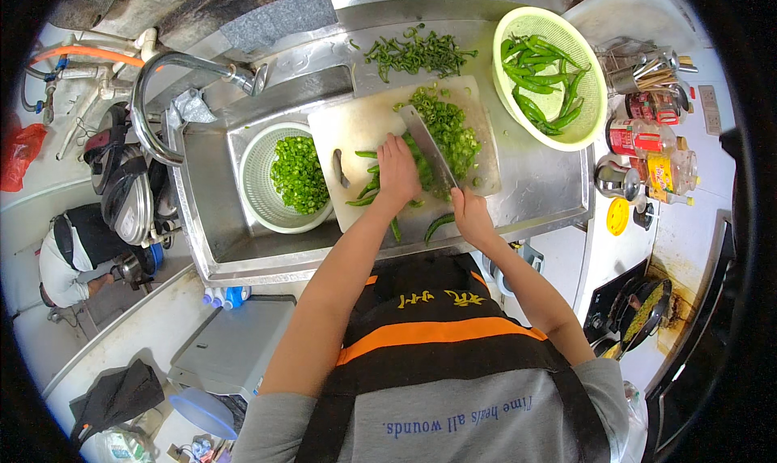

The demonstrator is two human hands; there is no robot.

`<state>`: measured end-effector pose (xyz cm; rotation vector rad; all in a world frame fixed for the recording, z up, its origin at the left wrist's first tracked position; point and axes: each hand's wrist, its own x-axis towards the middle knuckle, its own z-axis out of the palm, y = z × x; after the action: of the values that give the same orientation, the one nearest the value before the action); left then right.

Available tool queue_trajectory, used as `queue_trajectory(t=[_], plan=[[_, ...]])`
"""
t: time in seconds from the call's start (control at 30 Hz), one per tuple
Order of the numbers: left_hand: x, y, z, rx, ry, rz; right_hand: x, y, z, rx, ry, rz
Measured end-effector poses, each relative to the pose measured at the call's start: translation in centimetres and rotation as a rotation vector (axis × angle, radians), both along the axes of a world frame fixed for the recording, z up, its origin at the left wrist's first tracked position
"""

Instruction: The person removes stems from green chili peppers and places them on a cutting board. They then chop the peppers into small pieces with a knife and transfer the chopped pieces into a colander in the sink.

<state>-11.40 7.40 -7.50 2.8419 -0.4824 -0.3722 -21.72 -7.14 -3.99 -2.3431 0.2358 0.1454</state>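
My right hand (472, 215) grips the handle of a cleaver (430, 146), its blade lying across a pale cutting board (370, 120). Just left of the blade, my left hand (399, 167) presses on green chili peppers (367, 190), partly hidden beneath it. Sliced green chili (452, 129) is heaped right of the blade. One whole chili (439, 225) lies near the board's front edge. A white colander (250, 187) with chopped green chili (298, 174) sits in the sink at the left. At the upper right, a yellow-green basket (598, 108) holds whole chilies (540, 74).
Chili stems (422, 53) lie behind the board. A chrome faucet (138, 108) arches over the sink's left side. Bottles (640, 136) and a steel pot (618, 179) stand at the right, with a wok (646, 317) on the stove. Another person (67, 262) is at the far left.
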Motion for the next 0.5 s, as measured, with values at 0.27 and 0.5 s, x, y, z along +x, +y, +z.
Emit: queue_trajectory(t=[0.27,0.5], plan=[[0.4,-0.6,0.1,0.065,0.048,0.037,-1.8,0.9,3.3,-0.213,0.289,0.02],[0.6,-1.0,0.3,0.104,0.092,0.056,0.7,2.7,3.8,-0.202,0.119,0.047]])
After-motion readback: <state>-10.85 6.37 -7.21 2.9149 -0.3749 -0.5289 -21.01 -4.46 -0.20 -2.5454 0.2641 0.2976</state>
